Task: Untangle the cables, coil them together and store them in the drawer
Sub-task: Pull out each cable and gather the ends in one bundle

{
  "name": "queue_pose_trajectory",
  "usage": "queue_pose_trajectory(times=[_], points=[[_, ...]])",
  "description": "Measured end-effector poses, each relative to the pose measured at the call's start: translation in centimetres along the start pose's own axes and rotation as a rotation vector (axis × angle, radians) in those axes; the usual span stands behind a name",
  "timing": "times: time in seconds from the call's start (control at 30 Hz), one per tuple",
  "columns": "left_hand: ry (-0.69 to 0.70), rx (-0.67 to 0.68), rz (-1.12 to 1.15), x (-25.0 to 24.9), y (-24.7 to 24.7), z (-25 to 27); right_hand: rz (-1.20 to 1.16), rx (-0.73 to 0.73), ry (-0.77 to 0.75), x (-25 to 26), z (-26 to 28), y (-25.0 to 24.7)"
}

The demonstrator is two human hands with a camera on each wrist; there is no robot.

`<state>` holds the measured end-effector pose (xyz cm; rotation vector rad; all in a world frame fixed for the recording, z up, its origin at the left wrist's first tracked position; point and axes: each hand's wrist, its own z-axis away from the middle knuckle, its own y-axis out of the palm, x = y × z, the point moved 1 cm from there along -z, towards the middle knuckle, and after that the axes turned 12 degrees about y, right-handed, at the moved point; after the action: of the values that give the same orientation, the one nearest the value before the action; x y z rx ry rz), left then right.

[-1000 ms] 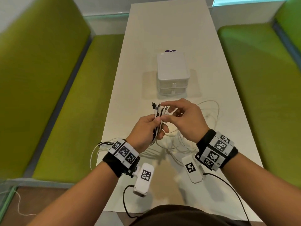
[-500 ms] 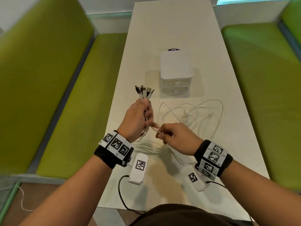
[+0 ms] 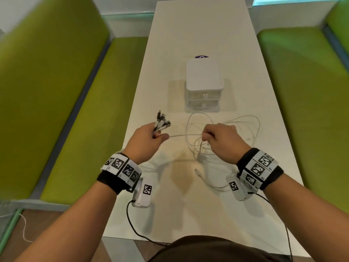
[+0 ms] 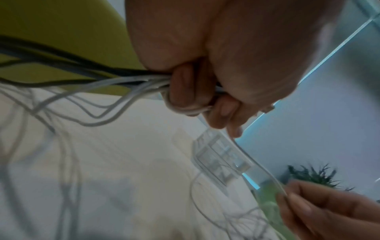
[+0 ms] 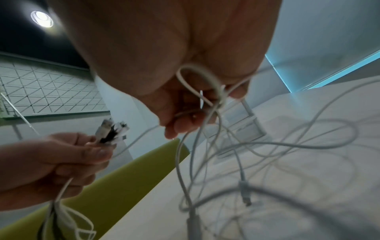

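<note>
Left hand point(image 3: 145, 138): gripping a fistful of cable ends, fingers curled tight round the bunch, plugs fanning out just above the knuckles.
Right hand point(image 3: 221, 140): pinching a single white cable point(image 3: 186, 135) between thumb and fingertips, stretching it taut across to the left fist.
Plug bundle point(image 3: 161, 121): poking up past the left grip, a mix of black and white connector heads, hard little blocks, good for lining up but poor for pulling.
Cables point(image 3: 222, 127): lying in loose loops on the table beyond and below the right grip, crossing one another, some strands trailing off below the left wrist.
Handling, judging by the look: light, limp, smooth-jacketed, probably sliding easily through a pinch; likely snagging wherever loops cross.
Where to hold: on the cord itself just behind the plugs, not on the connector tips; running the right pinch along the strand rather than yanking.
Material: thin round plastic-sheathed cord, mostly white, a few dark strands showing in the left wrist view.
Drawer unit point(image 3: 203, 86): sitting well beyond both grips, small translucent plastic box, two drawers, both looking closed.
Table point(image 3: 198, 25): smooth, pale, matte, under everything.
Risk: tightening a knot in the heap by tugging too hard.
</note>
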<state>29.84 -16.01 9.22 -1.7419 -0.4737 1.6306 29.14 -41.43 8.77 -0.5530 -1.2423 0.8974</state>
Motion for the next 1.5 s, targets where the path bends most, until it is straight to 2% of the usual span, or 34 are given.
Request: queue_pose_trajectory(times=[0.1,0.17,0.23,0.27,0.33,0.4,0.53,0.7,0.77,0.87,0.93,1.0,1.03,1.07,1.13,1.2,1.23,1.3,1.33,1.4,1.5], points=[[-0.045,0.063,-0.299,0.8,0.1,0.0,-0.112,0.098,0.032,-0.4,0.0,0.7],[0.064,0.052,-0.462,0.0,1.0,0.1,-0.141,0.091,0.041,-0.1,0.1,1.3],[0.233,0.027,-0.438,-1.4,2.1,0.4,-0.074,0.064,0.023,0.4,0.2,1.6],[0.293,0.056,-0.42,-2.3,2.8,0.6,0.003,0.044,0.006,0.6,0.3,1.7],[0.338,0.133,-0.36,-3.5,4.2,0.9,0.122,-0.018,-0.041,1.1,0.5,1.6],[0.294,0.121,-0.192,-3.8,4.8,0.9,0.086,-0.068,-0.063,1.3,0.7,1.2],[0.244,-0.052,0.065,-3.6,3.1,0.4,0.011,-0.043,-0.008,0.5,0.5,0.3],[0.218,-0.313,0.063,-2.9,1.4,0.6,0.287,0.085,-0.039,0.9,0.4,0.5],[0.143,-0.35,0.098,-2.5,1.0,0.6,0.305,0.141,-0.02,0.8,0.3,0.6],[0.045,-0.365,0.069,-1.5,0.0,0.8,0.289,0.083,-0.038,0.4,0.2,0.3],[-0.034,-0.339,-0.03,-0.3,-1.0,0.5,0.214,0.072,-0.039,0.1,0.3,-0.3],[-0.117,-0.19,-0.214,0.9,-1.7,0.2,-0.008,0.104,0.002,0.0,0.4,-0.9],[-0.116,-0.112,-0.318,1.2,-1.7,0.2,-0.091,0.103,0.011,0.0,0.5,-1.0],[-0.077,-0.072,-0.399,1.1,-1.6,0.3,-0.138,0.083,-0.003,0.1,0.6,-1.0],[0.094,-0.083,-0.425,-0.2,-0.8,0.7,-0.131,0.046,-0.049,0.3,0.5,-0.5],[0.289,-0.054,-0.358,-2.0,0.7,1.0,-0.08,0.034,-0.08,0.6,0.4,0.0],[0.34,-0.001,-0.291,-2.9,1.4,1.1,-0.087,0.029,-0.095,0.7,0.4,0.3],[0.318,0.133,-0.091,-4.1,3.0,1.2,-0.151,-0.012,-0.124,1.1,0.4,0.5],[0.271,0.152,0.035,-4.3,3.5,1.1,-0.188,-0.04,-0.126,1.3,0.5,0.5],[0.186,0.062,0.224,-4.1,3.5,0.8,-0.212,-0.069,-0.078,0.9,0.4,0.1],[0.095,-0.136,0.377,-3.1,1.6,0.2,-0.259,-0.06,0.061,-0.5,0.2,-0.8]])
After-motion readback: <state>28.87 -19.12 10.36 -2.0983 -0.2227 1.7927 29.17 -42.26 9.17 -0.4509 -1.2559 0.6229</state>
